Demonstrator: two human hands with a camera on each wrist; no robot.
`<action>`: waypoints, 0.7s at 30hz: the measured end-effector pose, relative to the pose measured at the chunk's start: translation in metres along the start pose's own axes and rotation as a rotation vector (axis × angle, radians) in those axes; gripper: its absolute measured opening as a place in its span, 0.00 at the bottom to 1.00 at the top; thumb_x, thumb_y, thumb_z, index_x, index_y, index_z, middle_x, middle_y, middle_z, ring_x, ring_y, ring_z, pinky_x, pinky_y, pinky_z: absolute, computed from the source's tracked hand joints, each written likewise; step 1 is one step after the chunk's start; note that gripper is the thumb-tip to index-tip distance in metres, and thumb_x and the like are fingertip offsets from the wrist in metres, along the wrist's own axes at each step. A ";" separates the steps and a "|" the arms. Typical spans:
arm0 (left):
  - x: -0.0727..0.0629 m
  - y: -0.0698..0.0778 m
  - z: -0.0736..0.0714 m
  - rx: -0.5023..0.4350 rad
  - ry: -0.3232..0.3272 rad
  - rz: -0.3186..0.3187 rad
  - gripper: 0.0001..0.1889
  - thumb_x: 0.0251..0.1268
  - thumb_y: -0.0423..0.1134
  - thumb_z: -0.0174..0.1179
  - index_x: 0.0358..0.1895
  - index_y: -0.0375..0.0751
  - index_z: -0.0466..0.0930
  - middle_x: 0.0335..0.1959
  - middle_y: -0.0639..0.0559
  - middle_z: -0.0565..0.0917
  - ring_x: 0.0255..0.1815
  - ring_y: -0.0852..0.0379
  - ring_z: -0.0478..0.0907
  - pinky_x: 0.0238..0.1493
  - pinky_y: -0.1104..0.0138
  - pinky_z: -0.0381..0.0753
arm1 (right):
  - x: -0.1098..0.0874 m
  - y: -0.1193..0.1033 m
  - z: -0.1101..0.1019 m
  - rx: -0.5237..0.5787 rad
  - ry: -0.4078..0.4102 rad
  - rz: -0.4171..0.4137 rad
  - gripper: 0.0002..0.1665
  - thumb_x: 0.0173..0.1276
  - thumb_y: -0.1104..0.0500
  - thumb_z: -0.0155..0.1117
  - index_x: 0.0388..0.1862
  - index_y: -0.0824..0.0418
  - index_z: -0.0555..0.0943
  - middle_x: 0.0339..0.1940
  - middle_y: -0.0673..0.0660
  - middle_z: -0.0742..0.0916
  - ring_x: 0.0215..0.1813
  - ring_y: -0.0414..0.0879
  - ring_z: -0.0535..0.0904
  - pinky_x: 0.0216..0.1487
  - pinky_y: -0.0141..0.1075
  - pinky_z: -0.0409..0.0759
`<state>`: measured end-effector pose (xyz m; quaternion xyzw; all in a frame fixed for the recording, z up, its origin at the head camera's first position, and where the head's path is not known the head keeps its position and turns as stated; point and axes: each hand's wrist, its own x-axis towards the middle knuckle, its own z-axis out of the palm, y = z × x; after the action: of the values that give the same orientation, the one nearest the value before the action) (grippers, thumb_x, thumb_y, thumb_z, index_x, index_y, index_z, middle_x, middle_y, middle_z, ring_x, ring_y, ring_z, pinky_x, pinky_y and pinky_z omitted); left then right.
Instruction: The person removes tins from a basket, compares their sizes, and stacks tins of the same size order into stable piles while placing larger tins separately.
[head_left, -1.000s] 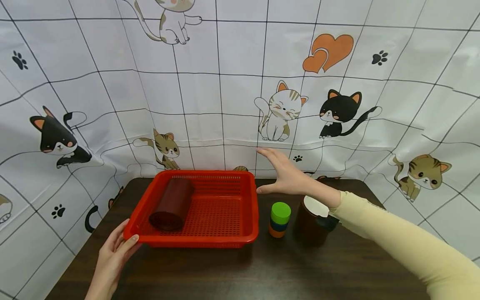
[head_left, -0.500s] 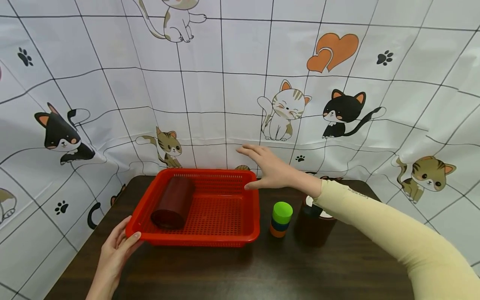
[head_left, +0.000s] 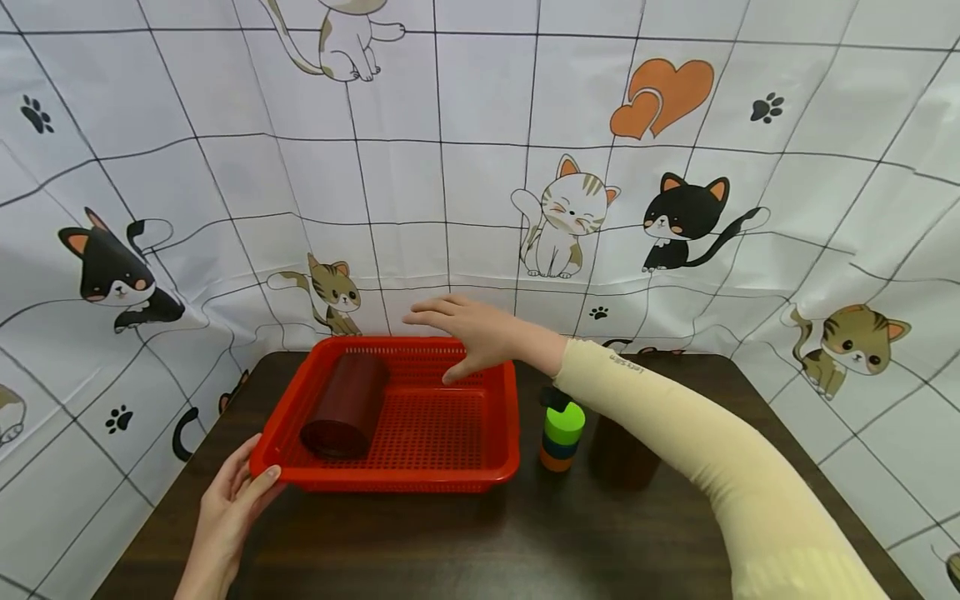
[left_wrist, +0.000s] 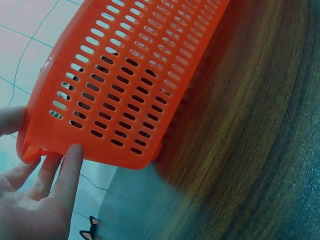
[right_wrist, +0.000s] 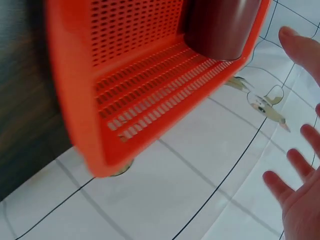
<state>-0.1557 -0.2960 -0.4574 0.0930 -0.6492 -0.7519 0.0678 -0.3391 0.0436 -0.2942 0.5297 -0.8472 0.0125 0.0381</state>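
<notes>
A red plastic basket (head_left: 427,478) with slotted walls sits on the dark table. Inside it, along the left side, lies a dark reddish-brown cylinder (head_left: 348,407), also visible in the right wrist view. My left hand (head_left: 228,510) pinches the basket's near left corner, thumb on top of the rim. The left wrist view has fingers (left_wrist: 64,182) under that corner, against the slotted wall. My right hand (head_left: 480,333) is over the basket's back right part, fingers spread and thumb pointing down, holding nothing. In the right wrist view its fingers (right_wrist: 300,165) are apart from the basket.
Right of the basket stands a small stack or jar (head_left: 562,435) in green, blue and orange. Behind my right sleeve (head_left: 675,425), a dark brown container (head_left: 624,457) is mostly hidden. A white sheet (head_left: 480,192) with printed cats hangs behind the table (head_left: 420,550).
My right hand has moved left, from beside the basket's right edge to over its back right part. Its sleeve now covers the brown container's top. The left hand keeps its grip.
</notes>
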 end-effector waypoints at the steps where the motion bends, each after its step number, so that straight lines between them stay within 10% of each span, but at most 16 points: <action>1: 0.000 0.001 0.000 0.003 0.002 -0.001 0.38 0.70 0.34 0.60 0.79 0.45 0.50 0.53 0.69 0.74 0.48 0.75 0.81 0.47 0.75 0.85 | 0.006 -0.001 0.001 -0.017 -0.011 -0.014 0.57 0.59 0.39 0.73 0.80 0.49 0.54 0.81 0.53 0.60 0.81 0.52 0.53 0.80 0.49 0.59; 21: -0.001 0.000 0.002 0.019 0.015 0.009 0.37 0.71 0.35 0.59 0.79 0.46 0.50 0.54 0.67 0.73 0.49 0.76 0.80 0.48 0.75 0.84 | 0.082 -0.032 0.033 -0.109 -0.080 -0.197 0.58 0.57 0.37 0.74 0.80 0.42 0.54 0.80 0.48 0.61 0.79 0.47 0.56 0.76 0.41 0.66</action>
<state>-0.1549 -0.2934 -0.4574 0.0962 -0.6563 -0.7445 0.0751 -0.3481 -0.0460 -0.3218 0.6077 -0.7912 -0.0587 0.0343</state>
